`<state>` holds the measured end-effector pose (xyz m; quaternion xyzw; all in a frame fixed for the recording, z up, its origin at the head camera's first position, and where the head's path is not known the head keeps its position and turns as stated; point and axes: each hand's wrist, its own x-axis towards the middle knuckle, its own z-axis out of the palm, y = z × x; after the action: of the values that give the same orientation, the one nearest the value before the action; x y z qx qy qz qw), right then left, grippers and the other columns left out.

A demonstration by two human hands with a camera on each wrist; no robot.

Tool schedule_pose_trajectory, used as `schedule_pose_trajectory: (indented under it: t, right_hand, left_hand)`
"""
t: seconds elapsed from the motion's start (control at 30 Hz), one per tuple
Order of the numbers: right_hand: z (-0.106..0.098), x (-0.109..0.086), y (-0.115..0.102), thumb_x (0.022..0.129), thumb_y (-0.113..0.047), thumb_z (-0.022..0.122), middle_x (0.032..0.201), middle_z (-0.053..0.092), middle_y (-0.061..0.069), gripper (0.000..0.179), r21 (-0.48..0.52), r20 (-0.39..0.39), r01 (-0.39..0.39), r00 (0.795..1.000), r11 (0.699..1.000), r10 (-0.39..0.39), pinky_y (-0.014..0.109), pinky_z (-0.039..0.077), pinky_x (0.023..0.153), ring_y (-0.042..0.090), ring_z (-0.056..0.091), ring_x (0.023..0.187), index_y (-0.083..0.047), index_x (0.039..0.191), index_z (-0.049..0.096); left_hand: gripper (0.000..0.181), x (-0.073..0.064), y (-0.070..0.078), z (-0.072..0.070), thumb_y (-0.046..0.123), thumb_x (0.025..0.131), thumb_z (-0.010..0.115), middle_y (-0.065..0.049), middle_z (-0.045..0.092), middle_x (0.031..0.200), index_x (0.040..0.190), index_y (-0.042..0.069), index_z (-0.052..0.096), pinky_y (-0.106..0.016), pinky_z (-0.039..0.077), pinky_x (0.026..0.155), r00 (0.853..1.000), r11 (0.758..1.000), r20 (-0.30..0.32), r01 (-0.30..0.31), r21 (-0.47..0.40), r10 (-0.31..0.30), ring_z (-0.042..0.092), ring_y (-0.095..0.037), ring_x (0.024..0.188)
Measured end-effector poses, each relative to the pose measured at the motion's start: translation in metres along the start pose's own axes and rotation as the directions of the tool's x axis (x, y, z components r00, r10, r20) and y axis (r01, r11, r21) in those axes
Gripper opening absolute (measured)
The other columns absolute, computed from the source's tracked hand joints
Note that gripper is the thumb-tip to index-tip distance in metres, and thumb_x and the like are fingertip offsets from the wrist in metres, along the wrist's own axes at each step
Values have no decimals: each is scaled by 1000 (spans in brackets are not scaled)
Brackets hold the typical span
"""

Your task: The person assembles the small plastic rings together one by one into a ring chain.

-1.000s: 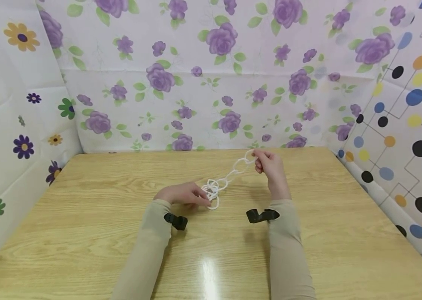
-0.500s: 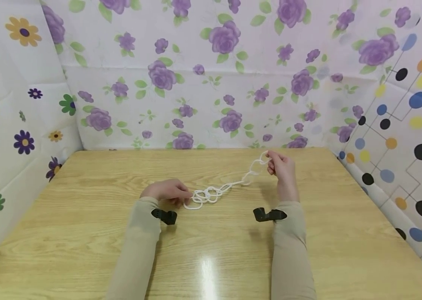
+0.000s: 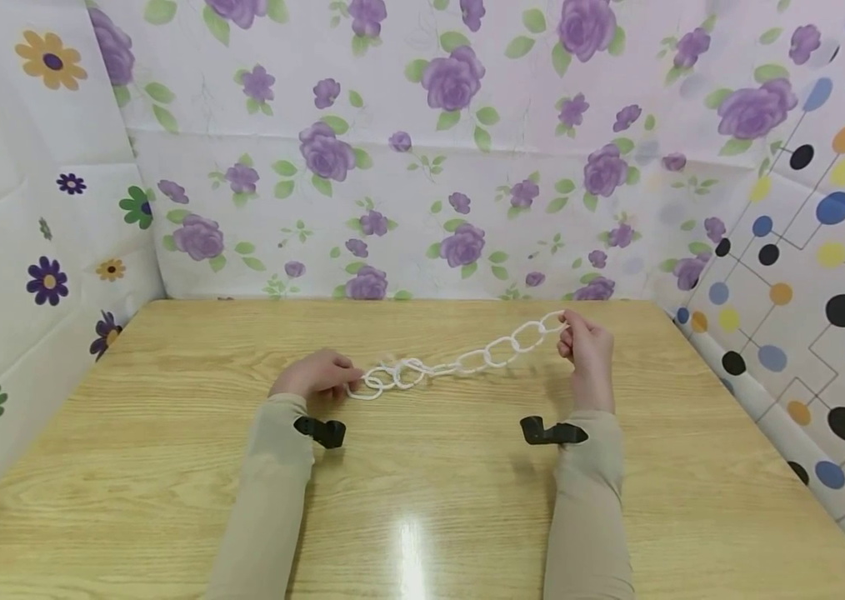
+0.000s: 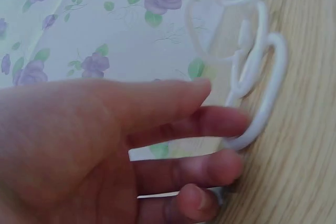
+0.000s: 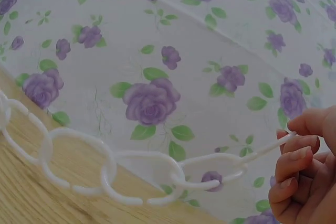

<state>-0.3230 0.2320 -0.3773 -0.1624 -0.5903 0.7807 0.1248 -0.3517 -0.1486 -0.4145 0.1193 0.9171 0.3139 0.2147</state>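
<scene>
A white plastic chain (image 3: 497,352) of oval links stretches between both hands, its right part lifted off the table. My right hand (image 3: 587,346) pinches the end link between thumb and forefinger, with the other fingers curled in; the right wrist view shows the hand (image 5: 307,163) and several links (image 5: 149,177) hanging in a sagging line. At the left end, my left hand (image 3: 321,373) has its fingertips at the last links (image 3: 365,392), low over the table. Close up in the left wrist view, an end link (image 4: 273,87) passes behind the forefinger. There the links overlap in a small bunch.
The wooden table (image 3: 422,475) is backed by a cloth with purple roses (image 3: 452,79). Patterned cloths with flowers (image 3: 47,279) and coloured dots (image 3: 835,208) hang at the left and right sides. Black wrist mounts (image 3: 321,431) sit on the sleeves.
My hands have moved apart, the right one to the right and the left one to the left and slightly away. The bunched chain has drawn out into a longer line.
</scene>
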Motion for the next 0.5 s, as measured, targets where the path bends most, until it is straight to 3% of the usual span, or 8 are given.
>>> schedule_pose_trajectory:
  t: [0.23, 0.37, 0.5]
  right_hand:
    - [-5, 3, 1, 96, -13, 56, 49, 39, -3, 27, -30, 22, 6, 1000, 1000, -6, 21, 33, 47, 7, 34, 45, -10, 71, 64]
    - [-12, 10, 6, 96, -12, 55, 49, 41, -3, 26, -163, 79, -8, 997, 987, 21, 20, 35, 47, 7, 37, 45, -12, 72, 63]
    - [-21, 24, 13, 98, -16, 54, 51, 44, -5, 19, -331, 148, 24, 989, 943, 27, 20, 37, 51, 5, 40, 47, -11, 81, 62]
  left_hand:
    - [25, -3, -5, 1, 28, 95, 61, -4, 64, 71, 95, 4, 66, -26, 41, 64, 993, 998, -103, 59, -24, -62, 55, -14, 63]
    - [23, -5, -13, 2, 29, 93, 64, -4, 65, 73, 98, 6, 66, -27, 41, 64, 989, 997, -126, 71, -41, -76, 54, -15, 63]
    - [17, -7, -20, -3, 24, 91, 65, -3, 64, 73, 97, 8, 67, -27, 41, 66, 989, 998, -143, 42, -41, -47, 53, -15, 63]
